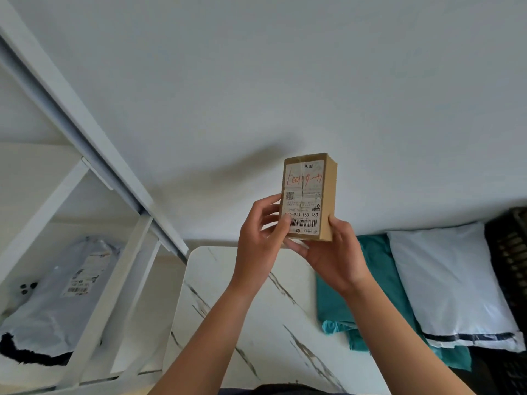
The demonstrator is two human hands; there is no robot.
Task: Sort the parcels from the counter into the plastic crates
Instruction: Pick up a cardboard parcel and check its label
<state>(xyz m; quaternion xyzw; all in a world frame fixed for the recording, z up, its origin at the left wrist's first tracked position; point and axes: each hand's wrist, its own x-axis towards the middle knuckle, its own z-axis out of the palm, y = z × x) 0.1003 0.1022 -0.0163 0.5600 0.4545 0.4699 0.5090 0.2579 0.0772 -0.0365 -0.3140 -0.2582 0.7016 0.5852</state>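
A small brown cardboard parcel [309, 192] with a white shipping label, red handwriting and a barcode is held upright in front of the white wall, label toward me. My left hand [261, 238] grips its lower left edge, thumb on the label. My right hand [335, 252] supports its lower right corner and underside. Below lies the white marble-patterned counter [256, 323]. A teal poly mailer [370, 295] and a white poly mailer [450, 283] lie at the counter's right. A black plastic crate [510, 246] sits at the far right edge, mostly hidden.
A white shelf unit [85, 238] stands to the left, with a grey poly mailer [60, 295] bearing a label lying on one shelf. A white wall fills the background.
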